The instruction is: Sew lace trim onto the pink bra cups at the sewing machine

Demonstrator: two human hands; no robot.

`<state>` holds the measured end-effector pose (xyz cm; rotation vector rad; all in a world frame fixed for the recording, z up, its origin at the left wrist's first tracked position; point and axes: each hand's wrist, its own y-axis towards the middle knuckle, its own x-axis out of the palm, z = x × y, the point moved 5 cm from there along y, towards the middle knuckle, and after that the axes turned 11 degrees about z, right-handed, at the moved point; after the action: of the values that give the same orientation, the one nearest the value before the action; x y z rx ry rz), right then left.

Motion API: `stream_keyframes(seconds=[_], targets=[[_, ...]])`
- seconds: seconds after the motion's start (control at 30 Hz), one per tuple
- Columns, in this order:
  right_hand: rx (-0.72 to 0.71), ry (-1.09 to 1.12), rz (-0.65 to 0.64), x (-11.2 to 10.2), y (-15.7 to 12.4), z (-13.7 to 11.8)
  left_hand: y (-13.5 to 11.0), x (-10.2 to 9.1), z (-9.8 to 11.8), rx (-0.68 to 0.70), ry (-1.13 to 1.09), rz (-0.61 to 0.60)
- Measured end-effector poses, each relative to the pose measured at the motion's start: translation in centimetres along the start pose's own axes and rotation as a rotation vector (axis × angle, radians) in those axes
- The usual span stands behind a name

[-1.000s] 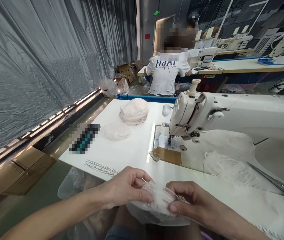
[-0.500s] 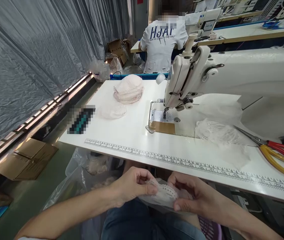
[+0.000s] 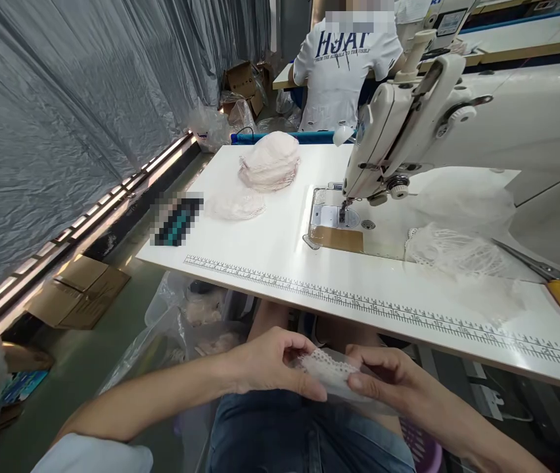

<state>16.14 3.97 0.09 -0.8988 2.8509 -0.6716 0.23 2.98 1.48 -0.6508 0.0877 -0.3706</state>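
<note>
Over my lap, just below the table's front edge, I hold a piece of sheer white fabric with lace trim [image 3: 330, 372]. My left hand [image 3: 280, 362] has its fingers curled at the fabric's left end, with the thumb stretched along the near side. At the other end, my right hand [image 3: 387, 376] pinches the cloth between thumb and fingers. The scalloped lace edge runs between both hands. Part of the fabric is hidden behind the right fingers.
A white sewing machine [image 3: 408, 131] stands on the white table [image 3: 260, 253]. Stacked pale pink pieces [image 3: 270, 164] lie at the back left, a single sheer piece [image 3: 235, 205] before them. Lace fabric [image 3: 452, 253] and scissors [image 3: 551, 272] lie right. A person [image 3: 342, 72] sits ahead.
My left thumb has stretched out along the fabric's near side. Both hands still hold the lace-trimmed fabric. The view has shifted, so the table and machine appear further right and higher.
</note>
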Motion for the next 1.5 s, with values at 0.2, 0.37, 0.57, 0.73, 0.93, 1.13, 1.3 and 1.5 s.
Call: stream_keyframes(seconds=[0.2, 0.37, 0.57, 0.73, 0.93, 1.13, 1.3, 1.5], targets=[[-0.029, -0.021, -0.05, 0.0, -0.2, -0.1, 0.4, 0.2, -1.0, 0.03, -0.102, 0.035], [-0.021, 0.016, -0.105, -0.4, -0.5, 0.4, 0.6, 0.2, -1.6, -0.06, -0.144, 0.029], [-0.047, 0.012, -0.147, -0.2, -0.6, 0.4, 0.7, 0.1, -1.9, -0.124, -0.143, 0.084], [-0.032, -0.032, -0.062, -0.2, -0.2, 0.8, 0.9, 0.1, -1.9, -0.141, -0.126, 0.104], [0.009, 0.01, -0.023, -0.3, 0.1, 1.1, 1.2, -0.1, -2.1, -0.107, -0.044, 0.01], [0.018, -0.026, -0.023, -0.6, -0.2, 1.2, 1.0, 0.1, -2.1, -0.041, 0.043, -0.127], [0.012, -0.071, -0.013, -0.9, -0.1, 2.3, 1.3, 0.0, -2.0, 0.036, 0.074, -0.046], [0.075, -0.038, -0.036, -0.7, 0.0, 3.4, 1.4, -0.5, -2.3, 0.107, 0.021, -0.019]])
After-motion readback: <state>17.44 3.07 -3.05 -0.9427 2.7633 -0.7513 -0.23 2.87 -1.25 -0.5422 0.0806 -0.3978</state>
